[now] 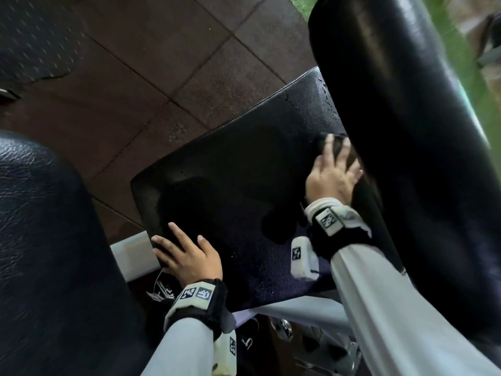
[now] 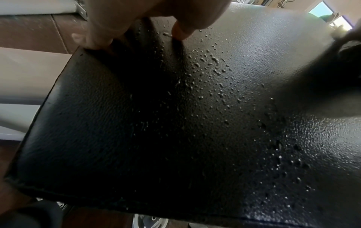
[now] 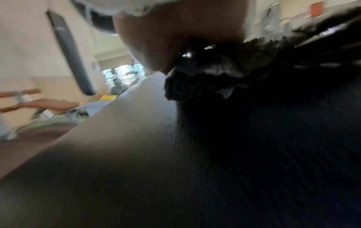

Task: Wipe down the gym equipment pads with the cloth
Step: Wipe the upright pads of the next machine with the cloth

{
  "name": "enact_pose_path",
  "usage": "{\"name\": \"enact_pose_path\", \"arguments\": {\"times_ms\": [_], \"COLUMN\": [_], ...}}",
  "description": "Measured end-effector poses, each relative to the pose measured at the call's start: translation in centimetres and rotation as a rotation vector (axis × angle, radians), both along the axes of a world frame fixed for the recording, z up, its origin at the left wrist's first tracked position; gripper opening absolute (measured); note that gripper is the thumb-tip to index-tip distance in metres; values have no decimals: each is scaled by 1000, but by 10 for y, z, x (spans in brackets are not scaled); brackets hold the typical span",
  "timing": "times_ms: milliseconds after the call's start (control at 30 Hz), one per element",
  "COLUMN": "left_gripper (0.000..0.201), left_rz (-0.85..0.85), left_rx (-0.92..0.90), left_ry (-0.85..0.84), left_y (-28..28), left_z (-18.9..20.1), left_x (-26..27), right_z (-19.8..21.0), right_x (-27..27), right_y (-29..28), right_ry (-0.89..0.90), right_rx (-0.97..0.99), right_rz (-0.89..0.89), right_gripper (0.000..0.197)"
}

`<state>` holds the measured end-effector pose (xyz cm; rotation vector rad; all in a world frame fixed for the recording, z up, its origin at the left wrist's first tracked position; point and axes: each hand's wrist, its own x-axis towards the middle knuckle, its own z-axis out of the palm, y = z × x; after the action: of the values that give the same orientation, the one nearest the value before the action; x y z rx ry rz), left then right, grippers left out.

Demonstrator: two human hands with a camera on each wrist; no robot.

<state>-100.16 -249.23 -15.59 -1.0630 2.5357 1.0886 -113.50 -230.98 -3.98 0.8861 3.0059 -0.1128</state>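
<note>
A black seat pad (image 1: 244, 172) speckled with water droplets fills the middle; the droplets show close up on the seat pad (image 2: 175, 123) in the left wrist view. My left hand (image 1: 187, 256) rests with spread fingers on its near left corner; its fingers (image 2: 146, 18) touch the pad's edge. At the far right of the seat, my right hand (image 1: 334, 172) presses a dark cloth (image 1: 339, 146) flat with spread fingers, right beside the upright back pad (image 1: 406, 131). The right wrist view is blurred, with the cloth (image 3: 215, 74) bunched under my palm (image 3: 166, 38).
Another black padded part (image 1: 40, 240) stands close at the left. A white frame bar (image 1: 132, 256) runs under the seat's near left corner. Brown rubber floor tiles (image 1: 162, 63) lie beyond the seat, and green turf (image 1: 461, 63) shows at the far right.
</note>
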Motion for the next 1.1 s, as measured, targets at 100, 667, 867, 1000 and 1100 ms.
{"name": "enact_pose_path", "arguments": {"times_ms": [100, 667, 867, 1000, 1100], "left_gripper": [74, 67, 65, 71, 73], "left_rz": [-11, -31, -52, 9, 23], "left_rx": [2, -32, 7, 122, 163], "left_ry": [-16, 16, -41, -79, -71], "left_y": [0, -2, -6, -9, -9], "left_z": [-1, -2, -5, -4, -2], "left_x": [2, 1, 2, 0, -2], "right_z": [-25, 21, -11, 0, 24], "right_x": [35, 6, 24, 7, -32], "right_y": [-2, 4, 9, 1, -16], "right_ry": [-103, -39, -138, -77, -24], "right_rx": [75, -145, 18, -13, -182], "right_rz": [301, -149, 112, -44, -195], "right_gripper": [49, 46, 51, 51, 48]}}
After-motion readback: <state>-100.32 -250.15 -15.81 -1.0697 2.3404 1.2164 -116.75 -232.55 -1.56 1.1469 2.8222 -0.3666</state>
